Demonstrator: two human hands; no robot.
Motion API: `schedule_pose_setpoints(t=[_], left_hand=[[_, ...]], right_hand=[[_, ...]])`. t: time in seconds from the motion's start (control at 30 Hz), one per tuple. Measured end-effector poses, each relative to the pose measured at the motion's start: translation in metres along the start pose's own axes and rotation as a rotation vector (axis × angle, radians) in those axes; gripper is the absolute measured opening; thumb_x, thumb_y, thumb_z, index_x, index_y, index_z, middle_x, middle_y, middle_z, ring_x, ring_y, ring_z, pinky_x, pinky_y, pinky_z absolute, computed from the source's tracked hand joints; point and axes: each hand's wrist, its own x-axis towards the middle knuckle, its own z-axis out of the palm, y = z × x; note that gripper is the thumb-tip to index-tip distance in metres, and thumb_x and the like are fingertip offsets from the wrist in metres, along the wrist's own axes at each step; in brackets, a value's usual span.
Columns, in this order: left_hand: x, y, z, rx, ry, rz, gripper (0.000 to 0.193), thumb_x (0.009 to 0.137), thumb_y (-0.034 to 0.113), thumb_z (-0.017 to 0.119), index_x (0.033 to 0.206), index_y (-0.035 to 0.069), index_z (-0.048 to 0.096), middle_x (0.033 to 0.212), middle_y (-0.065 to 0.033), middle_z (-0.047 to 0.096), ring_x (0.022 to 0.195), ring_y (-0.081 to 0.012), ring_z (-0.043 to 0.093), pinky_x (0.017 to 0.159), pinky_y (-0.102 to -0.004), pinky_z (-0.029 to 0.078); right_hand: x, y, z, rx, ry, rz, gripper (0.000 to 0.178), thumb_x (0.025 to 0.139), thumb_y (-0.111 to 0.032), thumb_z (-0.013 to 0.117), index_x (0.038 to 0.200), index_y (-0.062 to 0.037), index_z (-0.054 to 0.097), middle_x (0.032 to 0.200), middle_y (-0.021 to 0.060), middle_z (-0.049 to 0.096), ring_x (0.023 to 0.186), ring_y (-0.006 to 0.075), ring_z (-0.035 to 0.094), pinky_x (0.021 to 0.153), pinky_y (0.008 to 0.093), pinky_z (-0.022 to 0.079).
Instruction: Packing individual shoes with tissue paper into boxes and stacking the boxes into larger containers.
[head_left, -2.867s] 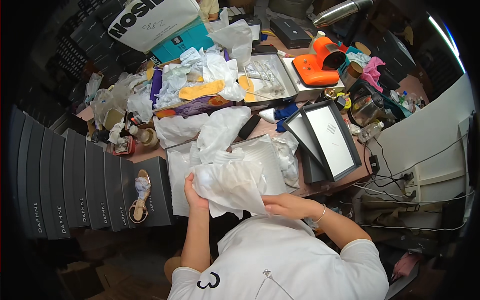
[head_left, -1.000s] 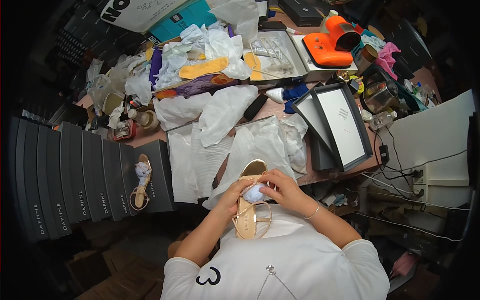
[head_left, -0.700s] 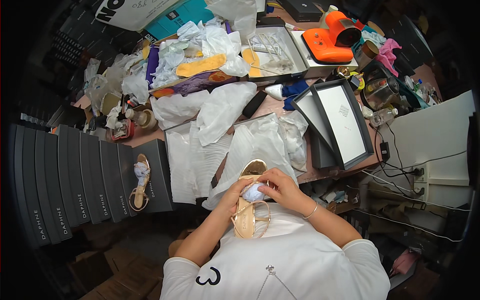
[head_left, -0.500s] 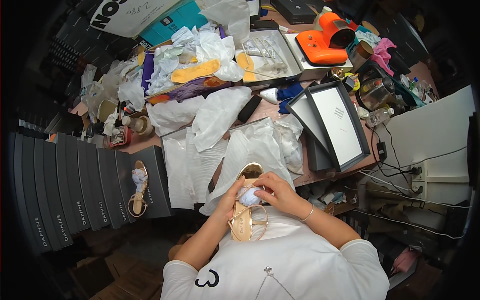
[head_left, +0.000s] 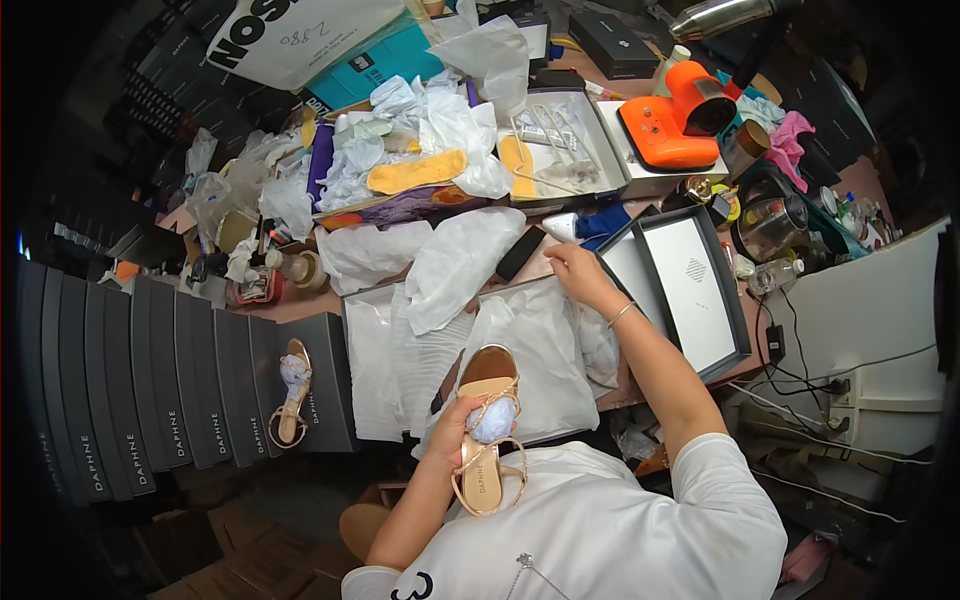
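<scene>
A gold strappy sandal (head_left: pixel 483 482) is in my left hand (head_left: pixel 455 425), with the fingers wrapped round its side. Pale crumpled tissue (head_left: pixel 492 422) fills the space under its straps. My right hand (head_left: pixel 580 275) is stretched out over the table, fingers partly bent and apart, with nothing visible in them. It is close to a black block (head_left: pixel 521 254) and a white-tipped blue item (head_left: pixel 563 227). A matching sandal (head_left: pixel 289 428), also stuffed with tissue, rests on a dark grey box (head_left: pixel 328 375) to my left.
An open shoe box lined with white tissue (head_left: pixel 525 345) lies before me. An open dark box with a white inside (head_left: pixel 685 285) stands at its right. Farther back are a purple box of crumpled paper (head_left: pixel 400 207) and an orange device (head_left: pixel 668 130). Grey boxes (head_left: pixel 160 390) line the left.
My right hand has left the sandal and reached forward to the table. My left hand still holds the sandal. The view has shifted slightly.
</scene>
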Motion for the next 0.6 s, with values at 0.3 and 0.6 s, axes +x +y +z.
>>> schedule_pose_setpoints(t=[0.3, 0.6], left_hand=[[-0.015, -0.002, -0.007, -0.046, 0.085, -0.02, 0.039, 0.088, 0.018, 0.05, 0.118, -0.006, 0.053, 0.101, -0.0193, 0.065, 0.082, -0.0261, 0.068, 0.069, -0.0365, 0.058], [-0.069, -0.009, -0.041, -0.176, 0.069, -0.174, 0.042, 0.089, 0.016, 0.051, 0.124, -0.007, 0.047, 0.11, -0.0222, 0.061, 0.094, -0.0295, 0.066, 0.078, -0.0383, 0.058]], right_hand=[[0.076, 0.041, 0.053, -0.694, -0.379, -0.23, 0.031, 0.07, -0.012, 0.07, 0.101, -0.0126, 0.067, 0.106, 0.0058, 0.062, 0.104, 0.0271, 0.055, 0.085, 0.0447, 0.046], [0.042, -0.061, -0.041, -0.263, -0.452, -0.044, 0.024, 0.066, -0.009, 0.064, 0.088, -0.0009, 0.059, 0.099, 0.0157, 0.056, 0.093, 0.0328, 0.057, 0.08, 0.0356, 0.049]])
